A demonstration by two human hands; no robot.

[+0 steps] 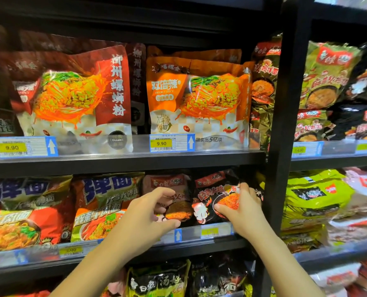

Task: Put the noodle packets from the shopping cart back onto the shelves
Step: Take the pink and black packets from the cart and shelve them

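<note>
A black noodle packet [208,200] with red lettering and a bowl picture stands on the middle shelf [135,247], beside a pink packet [167,183] behind it on the left. My right hand [240,211] grips the black packet's right side, thumb on its front and fingers over its top edge. My left hand [148,213] hovers in front of the pink packet with curved fingers and thumb spread; nothing lies inside that hand. The shopping cart is out of view.
Red and gold noodle bags [105,206] fill the middle shelf's left. Large orange and red pouches [197,99] sit on the upper shelf behind price tags [169,143]. A black upright post [283,125] divides off the right bay, packed with green and black bags [315,200].
</note>
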